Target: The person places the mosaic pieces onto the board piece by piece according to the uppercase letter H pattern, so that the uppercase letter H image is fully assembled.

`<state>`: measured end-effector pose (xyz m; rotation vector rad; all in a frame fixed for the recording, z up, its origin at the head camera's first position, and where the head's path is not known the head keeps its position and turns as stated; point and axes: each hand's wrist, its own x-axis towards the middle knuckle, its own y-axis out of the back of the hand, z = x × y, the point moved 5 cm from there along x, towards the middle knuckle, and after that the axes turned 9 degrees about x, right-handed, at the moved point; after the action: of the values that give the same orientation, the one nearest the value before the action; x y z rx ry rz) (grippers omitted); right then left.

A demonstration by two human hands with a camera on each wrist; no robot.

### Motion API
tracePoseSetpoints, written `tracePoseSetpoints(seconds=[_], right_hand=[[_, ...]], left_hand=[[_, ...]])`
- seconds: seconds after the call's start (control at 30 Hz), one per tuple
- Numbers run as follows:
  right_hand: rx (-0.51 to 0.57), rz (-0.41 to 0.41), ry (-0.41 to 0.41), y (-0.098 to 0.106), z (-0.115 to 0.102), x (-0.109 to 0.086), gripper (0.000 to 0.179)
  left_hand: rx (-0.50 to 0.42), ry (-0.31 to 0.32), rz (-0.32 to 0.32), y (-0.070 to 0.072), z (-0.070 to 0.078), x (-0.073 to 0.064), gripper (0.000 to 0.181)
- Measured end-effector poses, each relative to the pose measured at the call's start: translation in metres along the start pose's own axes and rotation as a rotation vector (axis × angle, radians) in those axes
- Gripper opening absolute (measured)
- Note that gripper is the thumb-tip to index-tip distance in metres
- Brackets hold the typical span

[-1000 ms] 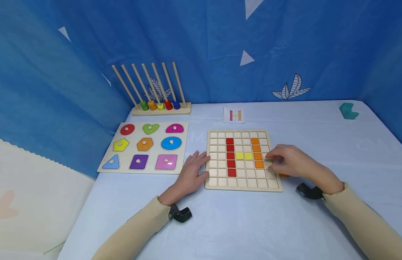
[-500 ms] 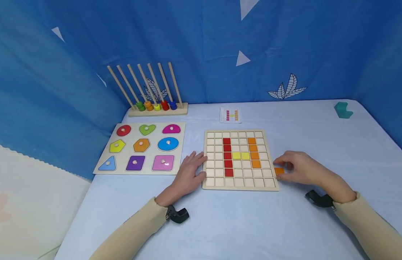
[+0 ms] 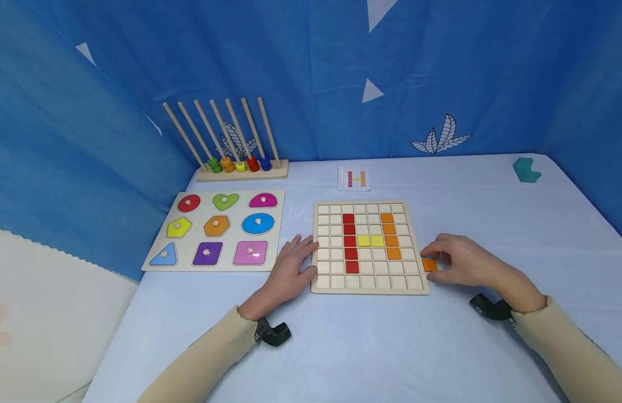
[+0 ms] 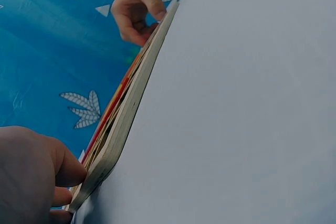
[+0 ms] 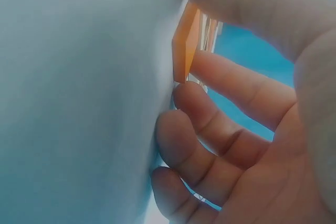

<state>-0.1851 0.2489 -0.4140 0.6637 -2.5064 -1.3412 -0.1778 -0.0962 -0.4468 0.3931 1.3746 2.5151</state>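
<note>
A square wooden grid board (image 3: 368, 284) lies flat on the table, with a red column, two yellow tiles (image 3: 370, 240) and an orange column (image 3: 390, 235) set in its cells. At its left edge, my left hand (image 3: 291, 268) rests with fingers extended and fingertips touching the rim. Just off the right edge, my right hand (image 3: 459, 260) has thumb and index finger at opposite sides of a loose orange square tile (image 3: 429, 265). In the right wrist view this orange tile (image 5: 185, 45) sits between thumb and index finger, close to the tabletop; the other fingers are curled.
A small pattern card (image 3: 354, 179) lies behind the board. To the left are a knobbed shape puzzle (image 3: 155, 265) and a peg stand (image 3: 243, 176) with coloured beads. A teal piece (image 3: 526, 170) lies at the far right corner, before a blue curtain (image 3: 311, 67).
My right hand has moved from over the board's right edge outward and nearer to me, onto the loose orange tile. The left hand stays at the board's left edge. The head view shifts slightly.
</note>
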Motion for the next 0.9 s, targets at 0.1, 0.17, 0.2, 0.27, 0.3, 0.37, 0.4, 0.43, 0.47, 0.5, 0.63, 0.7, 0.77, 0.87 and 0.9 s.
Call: tracePoseSetpoints(seconds=[0.1, 0.17, 0.2, 0.27, 0.3, 0.37, 0.4, 0.43, 0.47, 0.5, 0.63, 0.7, 0.77, 0.87, 0.9], right_hand=[[0.008, -0.002, -0.005, -0.0002, 0.0007, 0.0001, 0.035], [0.009, -0.003, -0.011, -0.0002, 0.0012, 0.0003, 0.033], [0.009, -0.004, -0.014, 0.0000, 0.0014, 0.0004, 0.032], [0.006, -0.005, -0.021, 0.0004, 0.0018, 0.0008, 0.030], [0.006, -0.008, -0.024, 0.0005, 0.0019, 0.0011, 0.029], [0.007, -0.013, -0.033, 0.0007, 0.0021, 0.0015, 0.027], [0.008, -0.016, -0.037, 0.0009, 0.0021, 0.0016, 0.026], [0.010, -0.018, -0.040, 0.0010, 0.0021, 0.0016, 0.026], [0.010, -0.021, -0.043, 0.0011, 0.0020, 0.0015, 0.025], [0.010, -0.022, -0.043, 0.0011, 0.0019, 0.0014, 0.025], [0.007, -0.018, -0.037, 0.0015, 0.0018, 0.0006, 0.023], [0.005, -0.014, -0.031, 0.0014, 0.0016, 0.0005, 0.023], [0.001, -0.012, -0.026, 0.0013, 0.0013, 0.0005, 0.022], [-0.004, -0.011, -0.023, 0.0011, 0.0010, 0.0007, 0.022], [-0.005, -0.010, -0.023, 0.0012, 0.0009, 0.0008, 0.022]], left_hand=[[0.001, 0.003, -0.001, -0.0004, 0.0000, -0.0001, 0.053], [0.005, 0.007, -0.003, -0.0008, -0.0002, 0.0000, 0.053], [0.007, 0.008, -0.003, -0.0010, -0.0003, 0.0001, 0.053], [0.009, 0.009, -0.003, -0.0011, -0.0005, 0.0005, 0.053], [0.010, 0.010, -0.002, -0.0011, -0.0005, 0.0006, 0.053], [0.010, 0.011, -0.001, -0.0009, -0.0003, 0.0008, 0.052], [0.011, 0.011, -0.002, -0.0008, -0.0001, 0.0009, 0.052], [0.011, 0.011, -0.003, -0.0006, 0.0002, 0.0009, 0.052], [0.013, 0.012, -0.006, -0.0005, 0.0005, 0.0009, 0.052], [0.013, 0.013, -0.009, -0.0002, 0.0008, 0.0009, 0.052], [0.010, 0.009, -0.013, 0.0006, 0.0027, 0.0003, 0.052], [0.005, 0.006, -0.008, 0.0010, 0.0032, -0.0002, 0.052], [0.001, 0.002, -0.001, 0.0013, 0.0034, -0.0005, 0.052], [-0.002, 0.002, 0.002, 0.0013, 0.0028, -0.0005, 0.052], [-0.003, 0.002, 0.002, 0.0013, 0.0027, -0.0005, 0.051]])
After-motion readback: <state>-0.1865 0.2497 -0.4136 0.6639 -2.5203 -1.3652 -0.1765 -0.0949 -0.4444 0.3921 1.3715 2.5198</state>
